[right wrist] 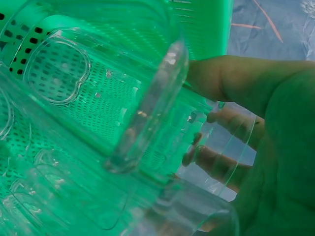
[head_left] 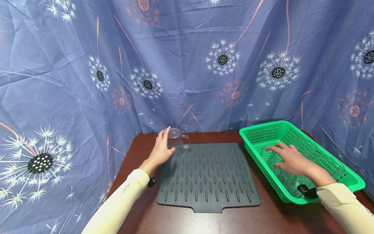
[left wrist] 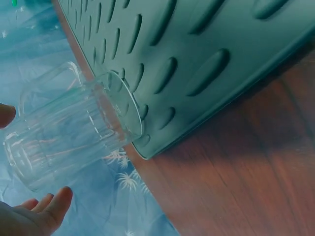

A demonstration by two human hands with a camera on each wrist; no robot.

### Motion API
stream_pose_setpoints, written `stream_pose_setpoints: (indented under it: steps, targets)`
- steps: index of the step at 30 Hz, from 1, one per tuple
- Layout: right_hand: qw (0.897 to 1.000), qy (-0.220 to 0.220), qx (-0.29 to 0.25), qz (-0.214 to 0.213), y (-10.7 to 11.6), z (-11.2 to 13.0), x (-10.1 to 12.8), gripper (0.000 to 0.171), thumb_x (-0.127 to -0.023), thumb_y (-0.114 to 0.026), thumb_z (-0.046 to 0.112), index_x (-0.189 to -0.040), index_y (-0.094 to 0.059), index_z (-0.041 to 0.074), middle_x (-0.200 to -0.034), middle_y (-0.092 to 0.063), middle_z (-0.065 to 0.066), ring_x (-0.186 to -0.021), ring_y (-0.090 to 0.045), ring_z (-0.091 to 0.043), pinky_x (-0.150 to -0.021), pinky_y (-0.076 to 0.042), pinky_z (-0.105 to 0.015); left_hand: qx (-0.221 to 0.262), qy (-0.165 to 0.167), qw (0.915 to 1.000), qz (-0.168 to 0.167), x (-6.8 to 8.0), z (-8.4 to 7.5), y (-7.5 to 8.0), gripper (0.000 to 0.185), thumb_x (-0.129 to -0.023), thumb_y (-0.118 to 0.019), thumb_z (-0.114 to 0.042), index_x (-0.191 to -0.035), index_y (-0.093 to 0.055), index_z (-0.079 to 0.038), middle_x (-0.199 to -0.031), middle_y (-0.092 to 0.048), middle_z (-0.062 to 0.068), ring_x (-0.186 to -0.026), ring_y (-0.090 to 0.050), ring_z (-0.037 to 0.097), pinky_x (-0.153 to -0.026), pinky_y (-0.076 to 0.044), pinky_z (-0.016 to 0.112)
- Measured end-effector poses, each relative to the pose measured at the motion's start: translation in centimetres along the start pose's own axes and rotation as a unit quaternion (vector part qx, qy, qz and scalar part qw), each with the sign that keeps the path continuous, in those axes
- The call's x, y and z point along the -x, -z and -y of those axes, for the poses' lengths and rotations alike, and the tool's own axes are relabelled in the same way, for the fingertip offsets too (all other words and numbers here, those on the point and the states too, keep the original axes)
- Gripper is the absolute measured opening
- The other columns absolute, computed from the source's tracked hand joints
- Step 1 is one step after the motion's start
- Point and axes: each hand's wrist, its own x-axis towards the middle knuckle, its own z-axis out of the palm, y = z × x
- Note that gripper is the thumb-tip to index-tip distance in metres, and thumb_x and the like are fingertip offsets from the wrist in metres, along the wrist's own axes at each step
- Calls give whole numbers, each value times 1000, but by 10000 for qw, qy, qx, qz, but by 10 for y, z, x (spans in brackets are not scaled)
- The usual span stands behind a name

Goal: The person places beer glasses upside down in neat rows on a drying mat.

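Glass mug (head_left: 175, 143) is mouth down at the far left corner of the dark mat (head_left: 207, 187), which lies on the tabletop (head_left: 143, 211); from my distant seat I see its rim at the mat, and its handle points to the right. It is the only mug I can find there, so I judge that the work is at an early point, with this first placing nearly or fully done.

My left hand (head_left: 159, 151) is beside this mug, the fingers spread and the thumb apart from them. The left wrist view shows gaps around the glass, so I believe it has no hold.

What is left seems to be in the green basket (head_left: 355, 181), along the right edge of the tabletop: several clear glass pieces (head_left: 333, 165), which overlap too much for me to count. My right hand (head_left: 295, 161) is over the basket's left side, thumb and bent fingers about one glass (head_left: 271, 159); whether they already grip it, I cannot tell.
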Motion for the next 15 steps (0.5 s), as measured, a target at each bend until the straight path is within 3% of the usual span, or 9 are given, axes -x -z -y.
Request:
stream_pose_setpoints:
  steps: [3, 8, 15]
  targets:
    - [10000, -20, -57, -25, -2, 1, 1, 62, -82, -81, 12, -139, -56, 12, -135, -48, -27, -107, -47, -51, -74, -46, -58, 20, 13, 9999, 121, 11, 0, 2, 100, -88, -75, -18, -163, -9, -32, -161, -22, 13, -146, -30, 36, -109, -40, 56]
    - [9999, -46, -67, -62, -5, 0, 3, 61, -82, -82, 14, -138, -58, 12, -132, -50, -25, -103, -47, -47, -70, -47, -53, 155, -25, 9995, 286, 30, 0, 3, 99, -88, -75, -17, -163, -12, -27, -160, -24, 13, -146, -30, 35, -109, -39, 57]
    - [10000, -25, -53, -62, 0, -5, -1, 62, -81, -82, 15, -138, -58, 12, -134, -50, -25, -103, -48, -45, -73, -46, -53, 274, -15, 9988, 406, 42, -2, 0, 97, -88, -76, -17, -163, -14, -25, -160, -26, 13, -146, -32, 35, -108, -40, 57]
